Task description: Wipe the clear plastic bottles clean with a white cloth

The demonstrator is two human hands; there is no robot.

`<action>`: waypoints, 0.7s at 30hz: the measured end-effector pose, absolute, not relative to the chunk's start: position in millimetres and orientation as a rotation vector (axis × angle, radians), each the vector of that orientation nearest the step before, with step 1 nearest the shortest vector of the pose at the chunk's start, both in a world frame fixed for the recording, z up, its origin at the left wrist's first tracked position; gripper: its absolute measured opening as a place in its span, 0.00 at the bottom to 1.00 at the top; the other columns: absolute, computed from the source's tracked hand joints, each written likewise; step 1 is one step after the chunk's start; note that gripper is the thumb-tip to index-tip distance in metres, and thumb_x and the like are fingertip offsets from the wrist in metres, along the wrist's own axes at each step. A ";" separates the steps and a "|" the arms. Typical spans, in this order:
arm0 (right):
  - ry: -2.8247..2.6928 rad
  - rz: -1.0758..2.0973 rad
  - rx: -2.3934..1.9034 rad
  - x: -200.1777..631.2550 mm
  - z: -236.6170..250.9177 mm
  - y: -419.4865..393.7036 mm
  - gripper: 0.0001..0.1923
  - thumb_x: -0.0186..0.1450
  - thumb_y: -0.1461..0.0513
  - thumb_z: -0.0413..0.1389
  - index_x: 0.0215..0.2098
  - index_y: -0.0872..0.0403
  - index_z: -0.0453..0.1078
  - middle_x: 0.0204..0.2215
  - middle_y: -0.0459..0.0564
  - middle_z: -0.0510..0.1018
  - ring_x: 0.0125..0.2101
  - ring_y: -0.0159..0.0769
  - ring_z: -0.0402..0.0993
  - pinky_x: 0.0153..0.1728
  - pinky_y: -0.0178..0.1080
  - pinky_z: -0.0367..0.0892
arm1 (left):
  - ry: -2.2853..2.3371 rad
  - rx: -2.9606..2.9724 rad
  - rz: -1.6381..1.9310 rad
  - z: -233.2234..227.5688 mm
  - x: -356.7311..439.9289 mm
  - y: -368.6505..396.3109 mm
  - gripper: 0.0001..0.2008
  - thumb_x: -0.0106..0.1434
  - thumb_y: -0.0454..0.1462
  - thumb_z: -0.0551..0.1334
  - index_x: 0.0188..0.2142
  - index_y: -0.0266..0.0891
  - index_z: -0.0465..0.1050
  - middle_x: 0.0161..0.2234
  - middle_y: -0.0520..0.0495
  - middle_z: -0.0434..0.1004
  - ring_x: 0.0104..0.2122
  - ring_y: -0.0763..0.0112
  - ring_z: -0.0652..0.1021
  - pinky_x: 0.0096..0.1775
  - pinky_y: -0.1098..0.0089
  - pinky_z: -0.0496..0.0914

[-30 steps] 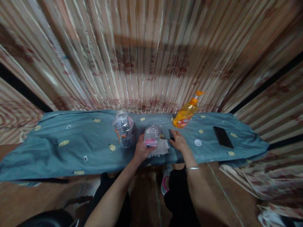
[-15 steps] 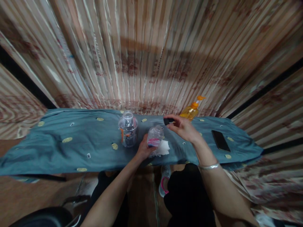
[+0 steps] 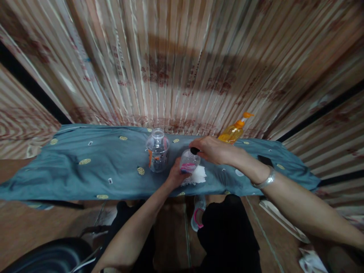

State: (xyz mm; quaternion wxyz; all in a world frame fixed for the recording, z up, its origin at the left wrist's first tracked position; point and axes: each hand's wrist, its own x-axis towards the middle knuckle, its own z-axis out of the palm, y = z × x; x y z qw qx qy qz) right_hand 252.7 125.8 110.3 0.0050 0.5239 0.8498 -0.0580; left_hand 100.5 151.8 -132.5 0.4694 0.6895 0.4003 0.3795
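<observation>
My left hand (image 3: 176,175) is wrapped round a small clear plastic bottle (image 3: 189,161) with a pink and blue label, standing at the middle of the cloth-covered table. Over the bottle's mouth, my right hand (image 3: 212,149) pinches a black cap (image 3: 195,151); whether the cap is threaded on cannot be made out. A crumpled white tissue (image 3: 199,175) lies beside the bottle's base. To the left stands a larger clear plastic bottle (image 3: 158,153), uncapped, with orange markings.
A pump bottle of yellow liquid (image 3: 233,132) leans at the back right. Partly behind my right forearm lies a black phone (image 3: 265,160). A teal patterned cloth (image 3: 113,155) covers the narrow table; a pleated curtain (image 3: 176,76) hangs behind it.
My right hand has brought the black cap down and left onto the bottle's mouth. My left hand keeps its hold on the bottle. The view has shifted slightly.
</observation>
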 end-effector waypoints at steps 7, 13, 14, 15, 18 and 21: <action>2.523 -0.099 1.819 242.8 106.5 135.8 0.07 0.66 0.62 0.67 0.30 0.52 0.79 0.25 0.52 0.81 0.37 0.48 0.84 0.40 0.41 0.69 | 0.962 1.698 0.931 -133.0 101.0 153.3 0.21 0.70 0.45 0.66 0.59 0.39 0.73 0.56 0.40 0.76 0.51 0.57 0.80 0.50 0.51 0.77; 2.472 -0.086 1.533 236.7 130.4 127.8 0.21 0.65 0.66 0.65 0.57 0.56 0.74 0.49 0.59 0.84 0.51 0.49 0.82 0.43 0.39 0.69 | 0.961 1.698 0.927 -137.4 101.4 154.2 0.21 0.70 0.45 0.66 0.59 0.39 0.73 0.56 0.40 0.77 0.50 0.57 0.80 0.50 0.51 0.77; 2.442 -0.091 1.498 235.5 134.3 126.8 0.20 0.66 0.67 0.63 0.57 0.57 0.74 0.49 0.59 0.84 0.51 0.48 0.81 0.43 0.38 0.68 | 0.962 1.698 0.926 -138.1 101.6 154.1 0.21 0.70 0.45 0.66 0.59 0.39 0.73 0.56 0.40 0.76 0.50 0.57 0.80 0.50 0.51 0.77; 2.403 -0.084 1.479 234.2 137.3 126.3 0.18 0.68 0.68 0.61 0.55 0.57 0.74 0.49 0.59 0.84 0.50 0.47 0.82 0.42 0.38 0.68 | 0.963 1.696 0.926 -138.7 101.9 154.0 0.21 0.70 0.45 0.66 0.59 0.39 0.73 0.56 0.40 0.76 0.50 0.57 0.80 0.50 0.51 0.77; 2.306 -0.022 1.480 229.4 140.4 126.8 0.12 0.71 0.65 0.57 0.52 0.58 0.77 0.45 0.60 0.86 0.48 0.46 0.83 0.39 0.37 0.67 | 0.969 1.695 0.925 -139.4 102.1 154.1 0.21 0.70 0.45 0.66 0.59 0.39 0.73 0.56 0.40 0.76 0.50 0.57 0.80 0.50 0.51 0.77; 2.254 0.047 1.557 226.4 138.1 127.5 0.14 0.75 0.59 0.56 0.49 0.59 0.80 0.41 0.61 0.86 0.45 0.46 0.84 0.39 0.37 0.68 | 0.970 1.697 0.931 -138.8 101.2 154.1 0.21 0.70 0.45 0.66 0.59 0.39 0.73 0.56 0.40 0.76 0.51 0.57 0.80 0.50 0.51 0.77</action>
